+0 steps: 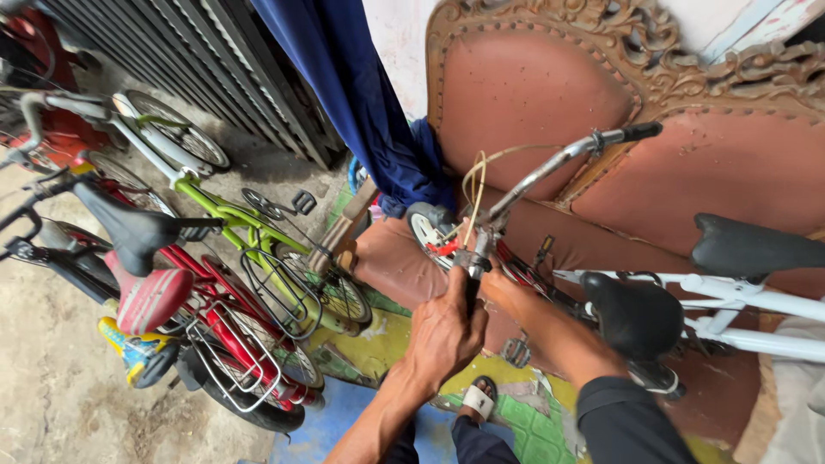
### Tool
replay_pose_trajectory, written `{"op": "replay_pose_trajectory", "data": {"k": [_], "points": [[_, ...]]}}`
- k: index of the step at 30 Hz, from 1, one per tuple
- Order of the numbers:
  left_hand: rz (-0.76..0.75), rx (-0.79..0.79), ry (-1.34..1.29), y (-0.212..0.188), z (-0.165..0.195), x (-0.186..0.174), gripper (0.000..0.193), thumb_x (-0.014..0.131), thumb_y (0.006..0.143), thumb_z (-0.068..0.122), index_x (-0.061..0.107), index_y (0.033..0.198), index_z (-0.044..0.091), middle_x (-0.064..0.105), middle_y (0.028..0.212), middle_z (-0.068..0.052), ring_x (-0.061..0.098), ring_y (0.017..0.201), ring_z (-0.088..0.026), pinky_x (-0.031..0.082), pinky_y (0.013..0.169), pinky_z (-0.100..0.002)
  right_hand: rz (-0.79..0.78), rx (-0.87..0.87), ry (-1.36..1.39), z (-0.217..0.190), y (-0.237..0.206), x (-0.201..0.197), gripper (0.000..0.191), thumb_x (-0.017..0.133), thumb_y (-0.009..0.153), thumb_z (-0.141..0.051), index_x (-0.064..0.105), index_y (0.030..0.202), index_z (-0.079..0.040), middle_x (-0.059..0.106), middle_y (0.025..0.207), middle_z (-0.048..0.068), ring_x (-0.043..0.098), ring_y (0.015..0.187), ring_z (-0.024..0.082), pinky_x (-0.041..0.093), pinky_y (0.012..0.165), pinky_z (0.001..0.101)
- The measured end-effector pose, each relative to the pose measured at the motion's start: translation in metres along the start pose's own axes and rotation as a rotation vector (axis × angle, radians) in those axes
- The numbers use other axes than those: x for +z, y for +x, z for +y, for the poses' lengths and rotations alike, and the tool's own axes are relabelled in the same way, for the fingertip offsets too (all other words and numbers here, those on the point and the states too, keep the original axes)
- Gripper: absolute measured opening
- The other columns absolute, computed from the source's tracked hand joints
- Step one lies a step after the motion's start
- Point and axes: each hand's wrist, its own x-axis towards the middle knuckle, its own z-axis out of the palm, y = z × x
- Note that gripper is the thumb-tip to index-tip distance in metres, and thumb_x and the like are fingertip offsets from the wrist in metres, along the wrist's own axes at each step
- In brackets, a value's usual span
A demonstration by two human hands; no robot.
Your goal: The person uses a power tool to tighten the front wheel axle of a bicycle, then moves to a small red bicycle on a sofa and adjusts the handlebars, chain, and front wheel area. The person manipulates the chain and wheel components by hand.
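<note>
My left hand is closed around the near grip of a small bicycle's silver handlebar, just below its stem. My right hand reaches in beside it toward the stem clamp; its fingers are mostly hidden behind the left hand. The handlebar's far end carries a black grip. Thin yellowish cables loop up from the stem. The bicycle's black saddle sits just right of my right forearm, and its small front wheel is beyond my hands.
A large brown padded headboard with carved trim leans behind the bicycle. A white bicycle frame with a black saddle stands right. Green and red children's bicycles are parked left. A blue cloth hangs above. My sandalled foot rests on coloured floor.
</note>
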Motion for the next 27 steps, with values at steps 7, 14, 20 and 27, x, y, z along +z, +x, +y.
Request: {"op": "replay_pose_trajectory", "data": {"k": [7, 14, 20, 27], "points": [[0.022, -0.001, -0.003, 0.008, 0.000, 0.001, 0.031, 0.057, 0.092, 0.013, 0.039, 0.115, 0.004, 0.066, 0.072, -0.027, 0.064, 0.067, -0.051, 0.048, 0.059, -0.060, -0.069, 0.503, 1.077, 0.022, -0.039, 0.036, 0.046, 0.067, 0.084, -0.022, 0.061, 0.125, -0.002, 0.060, 0.128, 0.024, 0.058, 0.117, 0.041, 0.046, 0.098, 0.0508], [0.018, -0.002, 0.025, 0.008, 0.002, 0.004, 0.032, 0.059, 0.091, 0.015, 0.040, 0.116, 0.005, 0.066, 0.073, -0.028, 0.063, 0.065, -0.051, 0.048, 0.057, -0.060, 0.547, 0.552, 0.666, 0.006, -0.115, -0.019, 0.055, 0.073, 0.080, -0.021, 0.056, 0.129, -0.001, 0.058, 0.131, 0.027, 0.059, 0.115, 0.043, 0.048, 0.097, 0.0508], [-0.007, -0.032, 0.069, 0.009, 0.002, 0.006, 0.031, 0.061, 0.090, 0.017, 0.041, 0.110, 0.005, 0.066, 0.068, -0.027, 0.063, 0.062, -0.051, 0.048, 0.056, -0.060, 0.278, 0.382, -0.115, 0.039, -0.084, -0.031, 0.059, 0.078, 0.086, -0.036, 0.056, 0.129, -0.003, 0.059, 0.126, 0.024, 0.057, 0.115, 0.044, 0.046, 0.099, 0.0535], [-0.044, -0.006, 0.118, 0.007, -0.008, 0.011, 0.032, 0.061, 0.091, 0.018, 0.040, 0.110, 0.004, 0.065, 0.063, -0.027, 0.063, 0.059, -0.050, 0.049, 0.056, -0.060, 0.123, 0.383, -0.450, 0.089, -0.202, -0.043, 0.069, 0.072, 0.088, -0.034, 0.050, 0.143, 0.001, 0.058, 0.128, 0.021, 0.056, 0.120, 0.039, 0.042, 0.106, 0.0492]]}}
